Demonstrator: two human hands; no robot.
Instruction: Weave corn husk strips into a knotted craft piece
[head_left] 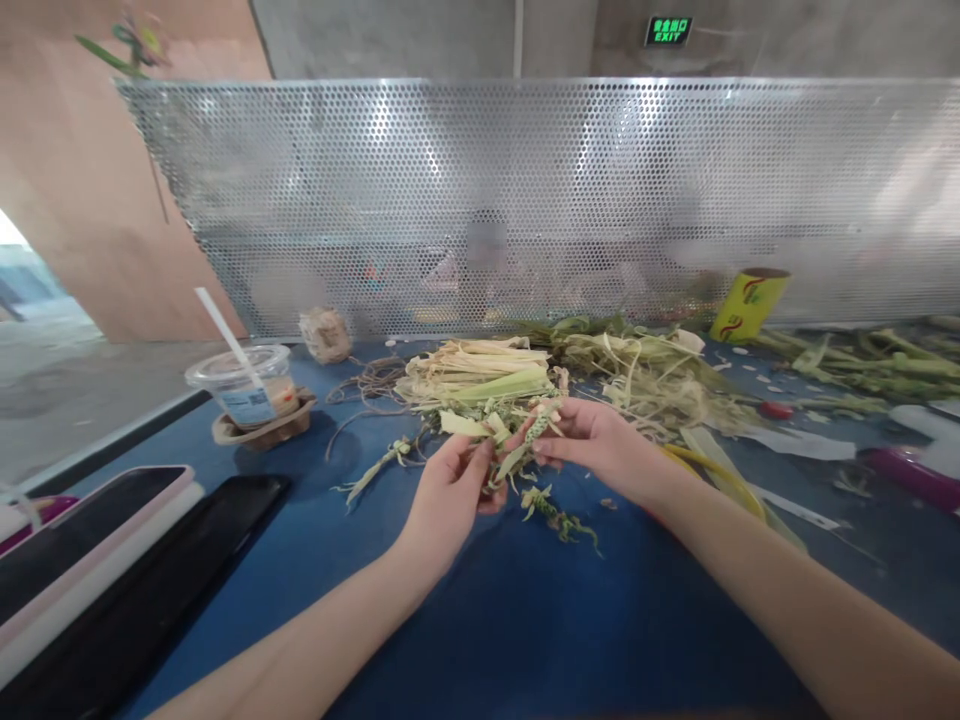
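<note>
Both my hands meet over the middle of a blue table (480,620). My left hand (448,492) and my right hand (592,442) are closed round a small woven piece of pale green leaf strips (529,435), with loose strip ends hanging between them. Just below lies a small green plaited scrap (559,515). Behind the hands a heap of cut leaf strips (480,380) rests on the table, and brown twine (375,385) coils beside it.
A lidded plastic cup with a straw (247,385) stands at the left. Two phones (112,560) lie at the near left. More leaf strips (660,370) and stalks (885,365) spread right, by a yellow roll (748,303). A perforated metal screen (525,200) closes off the back.
</note>
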